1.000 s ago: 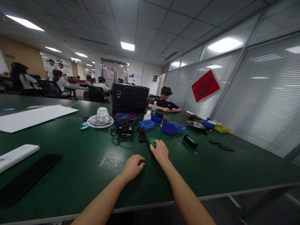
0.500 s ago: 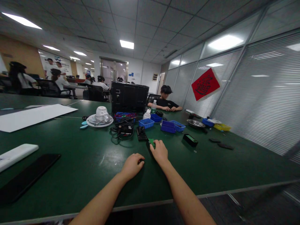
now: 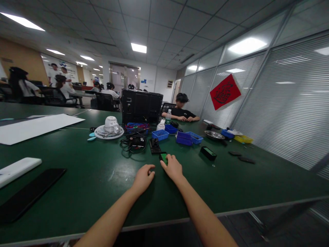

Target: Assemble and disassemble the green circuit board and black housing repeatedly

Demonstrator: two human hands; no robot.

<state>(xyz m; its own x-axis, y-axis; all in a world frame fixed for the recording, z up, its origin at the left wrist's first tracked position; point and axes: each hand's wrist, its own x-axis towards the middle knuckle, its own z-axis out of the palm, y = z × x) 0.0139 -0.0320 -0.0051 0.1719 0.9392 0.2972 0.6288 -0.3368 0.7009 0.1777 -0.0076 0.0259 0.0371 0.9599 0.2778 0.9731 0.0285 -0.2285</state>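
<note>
Holding blk/grn case (image 3: 163,157) w/ R hand (image 3: 173,168), L hand (image 3: 143,179) loosely curved nearby.

At the centre of the frame, a large black panel (image 3: 141,108) stands upright on the green table (image 3: 84,192). A white fan part (image 3: 102,134) lies left of it; to its right, near a clear bottle (image 3: 168,116), sits a person in a black top (image 3: 177,111). A red sheet (image 3: 226,92) hangs at upper right beside blinds (image 3: 290,113). At left lies a broad white sheet (image 3: 38,127); at lower left, a long black strip (image 3: 31,197). A metal bowl (image 3: 214,136) rests right of centre.
</note>
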